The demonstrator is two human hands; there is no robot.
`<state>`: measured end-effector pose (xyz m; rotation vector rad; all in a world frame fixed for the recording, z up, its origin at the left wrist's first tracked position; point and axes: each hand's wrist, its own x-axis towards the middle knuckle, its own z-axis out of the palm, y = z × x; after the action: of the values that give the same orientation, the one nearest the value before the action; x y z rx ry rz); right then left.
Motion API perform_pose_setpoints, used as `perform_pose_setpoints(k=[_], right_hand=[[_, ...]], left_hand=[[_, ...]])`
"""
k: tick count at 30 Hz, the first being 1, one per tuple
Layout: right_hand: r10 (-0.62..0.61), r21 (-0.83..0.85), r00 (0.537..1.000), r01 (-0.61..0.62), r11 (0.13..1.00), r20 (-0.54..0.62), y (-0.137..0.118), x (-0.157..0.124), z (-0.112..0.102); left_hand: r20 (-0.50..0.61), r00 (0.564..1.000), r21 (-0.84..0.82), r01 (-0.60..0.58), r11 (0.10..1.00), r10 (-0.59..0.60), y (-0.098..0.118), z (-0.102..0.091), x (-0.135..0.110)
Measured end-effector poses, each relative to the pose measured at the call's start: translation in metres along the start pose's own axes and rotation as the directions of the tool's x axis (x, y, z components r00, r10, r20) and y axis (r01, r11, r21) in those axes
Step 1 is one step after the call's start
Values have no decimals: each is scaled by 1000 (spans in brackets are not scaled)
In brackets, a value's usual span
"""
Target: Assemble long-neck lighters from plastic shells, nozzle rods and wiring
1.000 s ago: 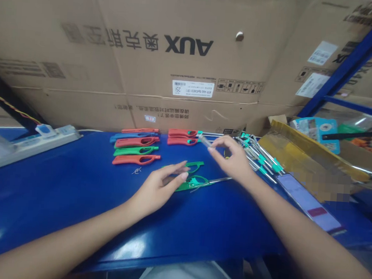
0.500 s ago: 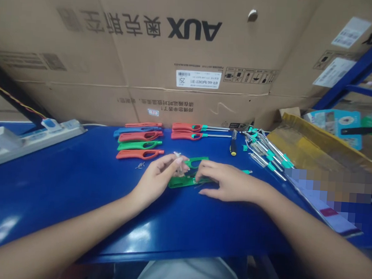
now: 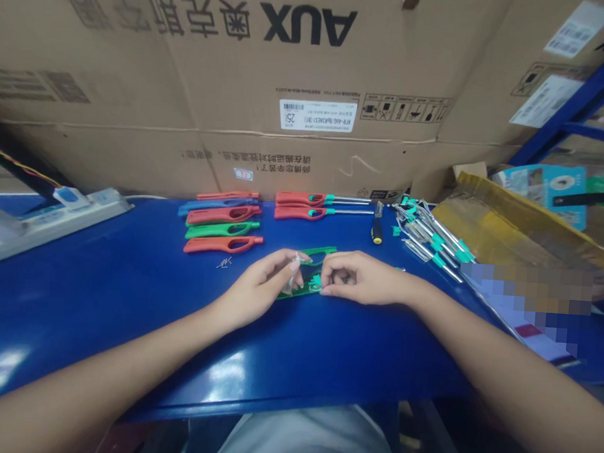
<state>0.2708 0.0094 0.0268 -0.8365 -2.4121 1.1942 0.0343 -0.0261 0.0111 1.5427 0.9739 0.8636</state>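
My left hand pinches a small clear plastic lighter fuel tank, upright between thumb and fingers. Right beside it, my right hand has its fingers curled round a teal plastic lighter trigger piece with a thin pale wire. Both hands are over a green lighter handle half lying on the table, mostly covered by them. Behind it is a second green handle half, partly hidden by my fingers. The lighter rod is largely hidden under the right hand.
Several coloured lighter handles lie stacked at the left, beside loose screws. Two red lighters and a screwdriver lie behind. Metal lighter rods pile up at the right. A power strip sits far left; a large carton stands behind.
My right hand has closed its fingers round the teal trigger piece and shifted slightly up and left. My left hand still holds the clear tank, now closer to it. The view has tilted slightly downward.
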Motion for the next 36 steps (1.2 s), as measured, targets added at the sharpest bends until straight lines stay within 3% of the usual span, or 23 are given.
perform_pose_setpoints(k=[5,8,16,23,29,36], right_hand=[[174,181,985,-169,969,-15,3,0,-4],[202,276,979,-191,942,-13,8,1,-6],[196,341,981,-185,922,3,15,5,-1],[183,318,980,-151,936,-74,12,6,6],[82,299,986,-36,954,-143,12,9,8],[78,295,987,-34,955,-139,15,10,7]], left_hand=[[27,1000,82,-2,997,0,0,-1,0],[52,999,108,-7,994,1,-1,-2,-1],[97,995,67,3,998,-10,-4,-4,2],[133,990,76,31,997,-41,-2,-7,4],[136,989,58,45,997,-53,-3,-8,4],[144,988,46,43,998,-49,-2,-7,3]])
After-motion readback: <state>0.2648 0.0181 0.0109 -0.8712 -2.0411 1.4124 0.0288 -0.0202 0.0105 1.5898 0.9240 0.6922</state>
